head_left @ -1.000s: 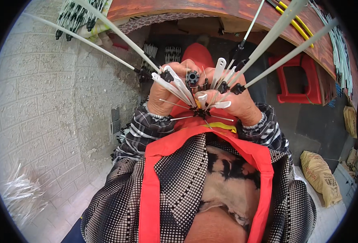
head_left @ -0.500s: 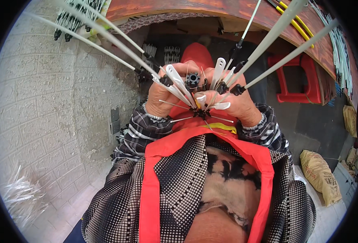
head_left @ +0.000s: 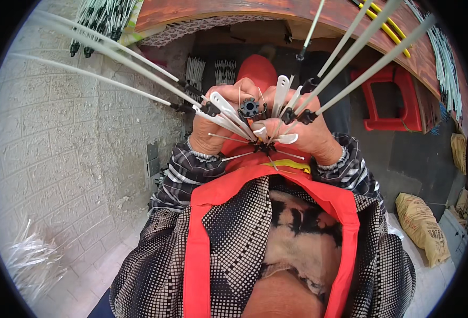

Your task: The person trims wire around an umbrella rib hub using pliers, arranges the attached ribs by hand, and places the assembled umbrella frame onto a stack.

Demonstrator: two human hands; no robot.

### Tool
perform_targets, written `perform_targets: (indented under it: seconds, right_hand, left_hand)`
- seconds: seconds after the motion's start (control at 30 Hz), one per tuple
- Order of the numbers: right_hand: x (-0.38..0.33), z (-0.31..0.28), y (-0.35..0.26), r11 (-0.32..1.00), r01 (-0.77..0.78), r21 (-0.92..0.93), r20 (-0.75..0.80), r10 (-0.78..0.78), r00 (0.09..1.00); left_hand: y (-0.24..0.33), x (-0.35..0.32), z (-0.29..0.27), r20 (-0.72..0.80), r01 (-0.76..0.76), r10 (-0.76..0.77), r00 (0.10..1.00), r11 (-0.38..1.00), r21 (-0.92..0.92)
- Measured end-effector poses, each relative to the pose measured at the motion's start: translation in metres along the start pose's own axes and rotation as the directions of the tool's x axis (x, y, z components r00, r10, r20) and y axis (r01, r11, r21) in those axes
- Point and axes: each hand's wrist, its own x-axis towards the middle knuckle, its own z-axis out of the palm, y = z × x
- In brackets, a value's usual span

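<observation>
What I hold looks like an umbrella frame, with long white rods [head_left: 150, 78] fanning outward and up from black joints. A round black notched hub [head_left: 250, 107] sits between my hands, and a second dark cluster [head_left: 263, 147] lies just below it, with short thin rods sticking out. White flat ribs [head_left: 281, 91] with holes at their ends stand around the hub. My left hand [head_left: 206, 131] is closed on the left-side ribs, its fingertips at the hub. My right hand [head_left: 316, 132] is closed round the right side; several of its fingers are hidden behind ribs.
A wooden table [head_left: 207, 9] curves across the far side, with yellow-handled tools [head_left: 390, 32] and a bundle of white rods [head_left: 446, 74] at right. A red stool [head_left: 370, 103] stands below it. Sacks [head_left: 423, 228] lie at right; a pale brick-patterned wall [head_left: 75, 159] rises at left.
The notched hub has shifted slightly left and down. The long rods have swung a little, the left ones lower. Both hands keep their grip.
</observation>
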Motion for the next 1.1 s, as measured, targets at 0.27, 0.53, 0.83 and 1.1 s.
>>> perform_targets:
  seconds: [0.27,0.53,0.83,1.1]
  right_hand:
    - [0.0,0.001,-0.007,0.994,-0.109,-0.002,-0.026,0.109,0.994]
    - [-0.002,0.002,-0.011,0.985,-0.085,-0.153,-0.091,0.071,0.993]
    - [-0.005,0.006,-0.013,0.985,-0.169,-0.048,-0.092,0.164,0.982]
    - [-0.007,0.01,-0.011,0.985,-0.169,-0.026,-0.131,0.164,0.978]
  left_hand:
    - [0.003,-0.001,0.011,-0.027,-0.085,0.088,0.996,0.991,0.105]
    - [0.001,-0.013,0.022,-0.231,-0.038,0.041,0.972,0.999,0.017]
    - [-0.002,-0.017,0.013,-0.138,-0.035,0.027,0.99,0.998,-0.056]
    - [-0.008,-0.013,0.008,-0.094,-0.134,0.13,0.987,0.99,-0.034]
